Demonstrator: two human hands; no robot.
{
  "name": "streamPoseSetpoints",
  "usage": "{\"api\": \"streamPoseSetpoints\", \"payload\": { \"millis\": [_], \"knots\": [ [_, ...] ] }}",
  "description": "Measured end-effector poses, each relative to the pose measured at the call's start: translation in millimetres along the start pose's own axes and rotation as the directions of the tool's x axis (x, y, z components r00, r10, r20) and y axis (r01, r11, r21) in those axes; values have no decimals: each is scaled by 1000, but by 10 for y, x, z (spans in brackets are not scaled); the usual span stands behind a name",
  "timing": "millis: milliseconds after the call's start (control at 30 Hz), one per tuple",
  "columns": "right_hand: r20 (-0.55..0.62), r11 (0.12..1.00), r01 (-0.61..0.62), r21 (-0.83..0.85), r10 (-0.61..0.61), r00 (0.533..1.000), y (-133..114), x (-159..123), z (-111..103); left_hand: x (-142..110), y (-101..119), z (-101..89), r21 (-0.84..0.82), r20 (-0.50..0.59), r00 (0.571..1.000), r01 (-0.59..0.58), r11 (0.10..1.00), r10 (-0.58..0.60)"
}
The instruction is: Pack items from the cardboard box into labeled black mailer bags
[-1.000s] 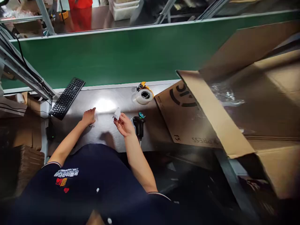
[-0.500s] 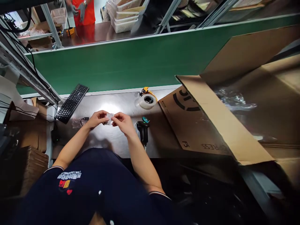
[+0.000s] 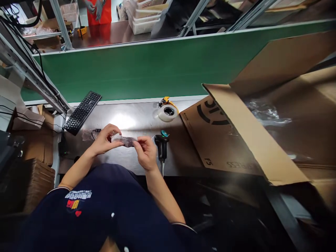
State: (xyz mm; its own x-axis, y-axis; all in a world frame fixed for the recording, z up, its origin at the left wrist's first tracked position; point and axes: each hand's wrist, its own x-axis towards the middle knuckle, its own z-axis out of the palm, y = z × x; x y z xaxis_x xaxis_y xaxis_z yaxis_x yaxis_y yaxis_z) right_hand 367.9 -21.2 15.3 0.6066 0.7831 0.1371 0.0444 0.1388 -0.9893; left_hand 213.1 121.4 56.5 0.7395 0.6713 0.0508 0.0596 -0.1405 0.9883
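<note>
My left hand (image 3: 104,139) and my right hand (image 3: 146,152) pinch the two ends of a small clear plastic packet (image 3: 124,140), stretched between them just above the grey steel bench (image 3: 136,120). Both hands are closed on it. What the packet holds is too small to make out. A black barcode scanner (image 3: 161,146) stands right beside my right hand. Another small clear bag with a dark cable (image 3: 89,134) lies on the bench just left of my left hand.
A black keyboard (image 3: 82,112) lies at the bench's left. A tape dispenser (image 3: 168,111) sits near the green conveyor belt (image 3: 147,70). A big open cardboard box (image 3: 252,129) fills the right. A person in orange (image 3: 99,10) stands beyond the belt.
My left hand came over from the bench and joined the right on the packet. The hands then moved apart and nearer to me, pulling the packet out lengthwise.
</note>
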Motion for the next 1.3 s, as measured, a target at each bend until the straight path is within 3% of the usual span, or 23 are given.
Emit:
{"api": "streamPoseSetpoints", "payload": {
  "millis": [100, 233, 433, 567, 667, 733, 800, 933, 1000, 1067, 1167, 1233, 1300],
  "knots": [
    [-42, 979, -141, 146, 149, 988, 38, 64, 119, 1, -40, 122, -156, -61, 983, 162, 974, -173],
    [93, 920, -291, 264, 276, 957, 48, 221, 211, 41, -120, 179, -343, -67, 954, 252, 905, -291],
    [182, 919, -357, 169, 327, 928, 161, 553, 181, 194, -300, -49, -341, 84, 919, 389, 856, -384],
    [236, 926, -356, 124, 321, 917, 175, 707, 111, 226, -396, -130, -305, 31, 909, 405, 862, -416],
    [272, 908, -363, 210, 302, 913, 143, 702, 130, 221, -406, -88, -355, -20, 905, 390, 850, -424],
    [303, 907, -337, 253, 257, 918, 131, 666, 194, 220, -382, -47, -465, -14, 885, 407, 786, -466],
    [311, 944, -254, 210, 182, 933, 127, 637, 284, 218, -337, -14, -594, 72, 845, 463, 658, -530],
    [119, 997, -28, -68, 36, 992, 81, 676, 442, 173, -220, 12, -679, 363, 727, 635, 369, -583],
    [83, 995, -45, -89, 53, 995, 33, 736, 473, 137, -178, 9, -689, 442, 698, 667, 285, -564],
    [177, 990, -138, -13, 138, 974, -17, 800, 466, 114, -164, 2, -680, 494, 684, 689, 253, -536],
    [266, 977, -208, 54, 186, 946, -66, 860, 423, 115, -209, -6, -601, 476, 680, 715, 359, -558],
    [224, 985, -167, 38, 154, 962, -76, 862, 402, 130, -272, -7, -578, 294, 764, 620, 530, -574],
    [178, 993, -119, -16, 120, 977, -70, 835, 398, 143, -343, -7, -533, 61, 856, 463, 708, -514]
  ]
}}
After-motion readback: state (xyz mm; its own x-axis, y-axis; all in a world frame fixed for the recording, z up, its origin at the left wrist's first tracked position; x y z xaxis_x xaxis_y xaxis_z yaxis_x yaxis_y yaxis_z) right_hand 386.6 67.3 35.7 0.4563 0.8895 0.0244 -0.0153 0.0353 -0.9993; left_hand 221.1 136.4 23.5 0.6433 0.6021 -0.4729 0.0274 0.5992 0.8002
